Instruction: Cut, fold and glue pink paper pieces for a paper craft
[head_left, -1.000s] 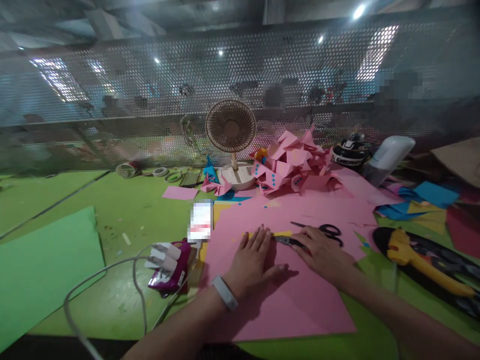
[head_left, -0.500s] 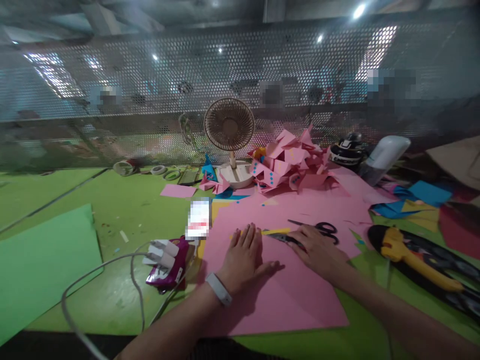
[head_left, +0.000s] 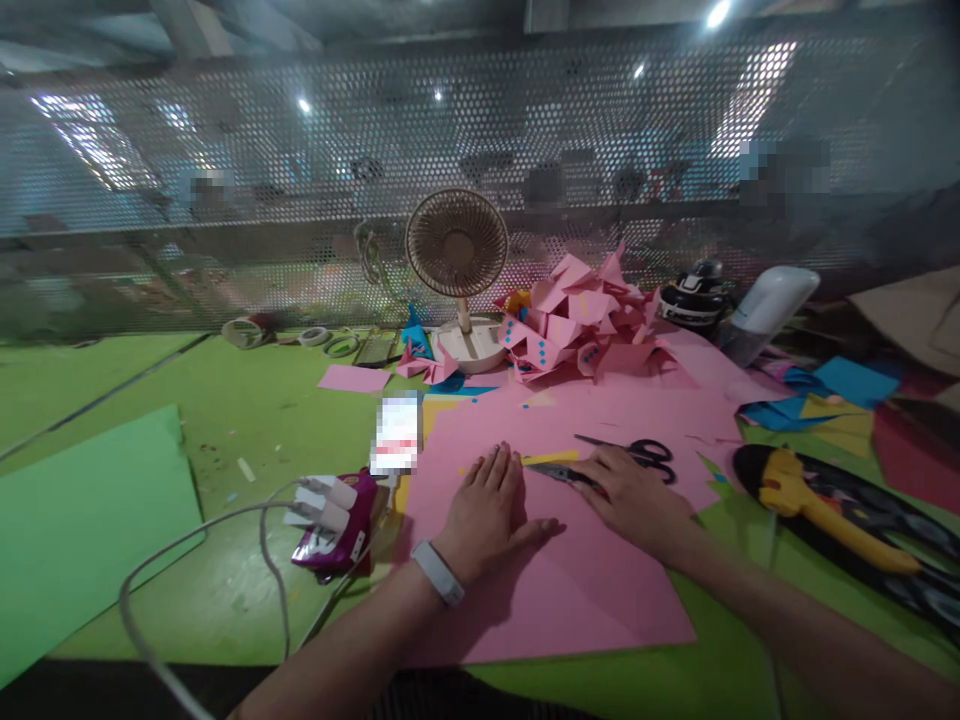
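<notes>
My left hand [head_left: 484, 515] lies flat on a large pink paper sheet [head_left: 585, 600], fingers stretched out and thumb pointing right, a pale band on its wrist. On the same sheet, the fingers of my right hand [head_left: 626, 500] are closed over a dark-handled tool with a pointed metal tip [head_left: 551, 470]; its handle is mostly hidden, and I cannot tell if it is scissors or pliers. The tip points at my left fingers. A narrow yellow strip [head_left: 559, 458] runs just behind the tool. Black-handled scissors [head_left: 651, 450] rest beyond my right hand.
A small fan [head_left: 459, 245] stands at the back beside a heap of folded pink paper [head_left: 577, 320]. Left are a lit phone [head_left: 397, 432], a purple pouch [head_left: 360, 520] with white chargers, and green paper [head_left: 97, 530]. A black-and-yellow tool [head_left: 840, 520] lies right.
Both hands and the tool stay in nearly the same place on the pink sheet. The whole view has shifted very slightly.
</notes>
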